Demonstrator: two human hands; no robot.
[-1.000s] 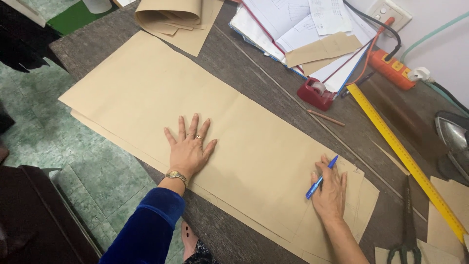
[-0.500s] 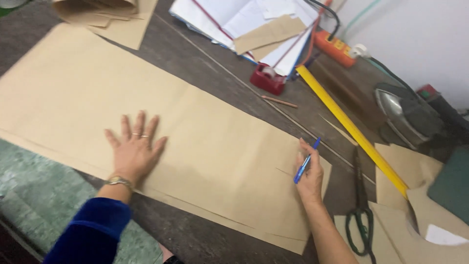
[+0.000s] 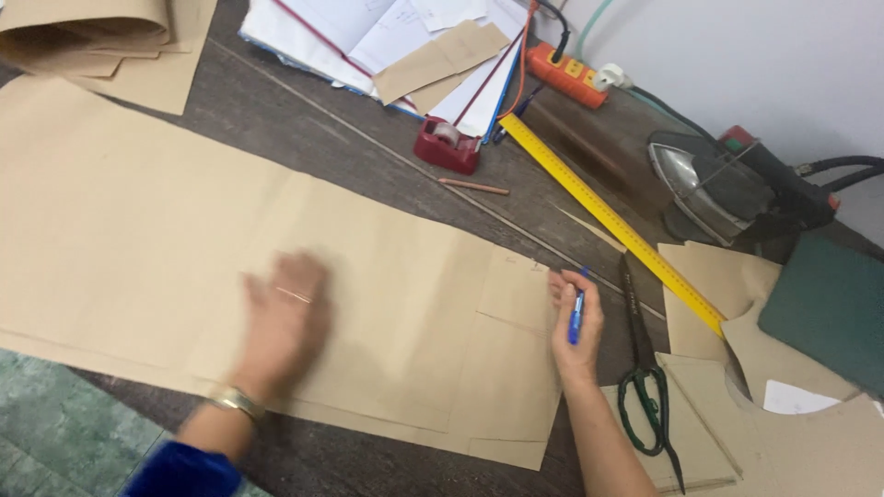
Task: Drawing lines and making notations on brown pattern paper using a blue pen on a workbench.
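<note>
While the brown paper (image 3: 184, 230) covers most of the desk (image 3: 350, 147), its right edge ends beside the scissors (image 3: 645, 387). Left hand (image 3: 281, 317), now blurred, lies flat and open on it, nearer the right hand (image 3: 575, 322) gripping a blue pen (image 3: 576, 313).

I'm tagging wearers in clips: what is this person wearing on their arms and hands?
The left hand has a thin ring on one finger, a metal wristband, and a deep blue velvety sleeve below it. The right hand and forearm are bare: no sleeve or jewellery shows.
</note>
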